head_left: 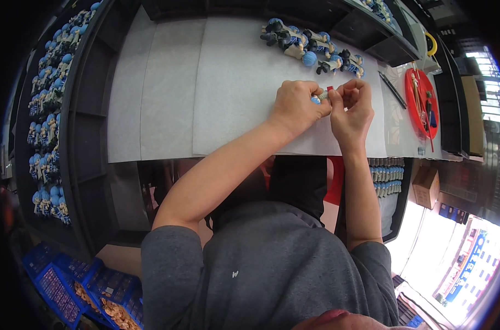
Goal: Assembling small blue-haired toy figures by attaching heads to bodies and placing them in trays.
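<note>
Figurine in fingers, figurine cluster beyond, red tray right

This is looking like a production workshop: near-identical small blue-haired figurines are filling a long black-walled tray, a loose cluster of matching figurines is lying on a white-sheeted worktable, and a round red dish is holding thin stick-shaped tools.

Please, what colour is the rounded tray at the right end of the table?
The rounded tray is bright red; the head view shows it best.
</note>
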Action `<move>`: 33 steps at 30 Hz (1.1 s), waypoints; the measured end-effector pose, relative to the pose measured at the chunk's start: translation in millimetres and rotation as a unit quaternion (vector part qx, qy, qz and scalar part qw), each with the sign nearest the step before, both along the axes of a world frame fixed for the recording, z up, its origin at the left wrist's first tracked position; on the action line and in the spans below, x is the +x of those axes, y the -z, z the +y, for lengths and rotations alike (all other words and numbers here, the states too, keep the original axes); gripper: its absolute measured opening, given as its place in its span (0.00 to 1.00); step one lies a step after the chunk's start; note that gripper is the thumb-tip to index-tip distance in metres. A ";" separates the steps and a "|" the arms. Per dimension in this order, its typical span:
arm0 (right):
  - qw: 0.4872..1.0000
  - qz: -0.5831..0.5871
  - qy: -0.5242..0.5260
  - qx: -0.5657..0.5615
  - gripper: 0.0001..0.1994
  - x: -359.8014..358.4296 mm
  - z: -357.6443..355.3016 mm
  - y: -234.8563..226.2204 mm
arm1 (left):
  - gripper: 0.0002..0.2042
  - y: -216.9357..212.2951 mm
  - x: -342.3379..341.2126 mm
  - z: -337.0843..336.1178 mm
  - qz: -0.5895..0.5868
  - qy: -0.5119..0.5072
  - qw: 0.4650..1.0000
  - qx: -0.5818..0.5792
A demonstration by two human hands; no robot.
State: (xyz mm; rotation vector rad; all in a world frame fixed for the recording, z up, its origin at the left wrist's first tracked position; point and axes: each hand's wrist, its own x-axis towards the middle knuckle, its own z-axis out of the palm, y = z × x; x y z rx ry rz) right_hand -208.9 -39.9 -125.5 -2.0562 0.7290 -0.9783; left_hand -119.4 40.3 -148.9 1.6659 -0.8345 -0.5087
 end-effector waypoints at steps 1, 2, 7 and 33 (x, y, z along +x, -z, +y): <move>0.999 0.027 0.005 -0.018 0.12 0.8 -3.2 -0.3 | 0.11 1.1 -0.4 -0.1 -0.003 -0.005 1.000 -0.018; 0.998 0.050 0.011 -0.038 0.12 4.1 -9.1 -0.9 | 0.11 1.4 2.1 -1.9 -0.008 -0.009 0.999 -0.039; 1.000 -0.004 -0.008 -0.002 0.10 2.4 3.2 -0.6 | 0.11 -0.3 2.5 -2.1 -0.013 -0.008 1.000 -0.022; 1.000 -0.023 0.004 0.011 0.12 -4.1 -12.0 5.8 | 0.13 1.9 2.9 -2.6 0.005 -0.002 0.999 -0.051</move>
